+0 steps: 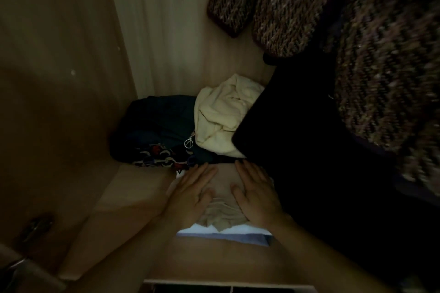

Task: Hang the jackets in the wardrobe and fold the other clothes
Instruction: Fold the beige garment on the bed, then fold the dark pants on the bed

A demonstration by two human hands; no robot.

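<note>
Dim wardrobe. Dark bundle [157,131] lying back left on the wardrobe floor [133,197]. Left hand [194,194] pressing flat, fingers [204,173] straight and gripping nothing, on the folded beige cloth [223,215] topping a white-and-blue stack [238,232]. Right hand [258,194] doing likewise beside it. Cream garment [221,114] sitting behind. Black garment [309,150] and tweed jacket [381,66] hanging right.

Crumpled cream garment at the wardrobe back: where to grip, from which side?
Probably best: pinch the raised bunched fold on top of the cream garment, coming from above-left. The black hanging garment covers its right edge, and the folds stand proud.
</note>
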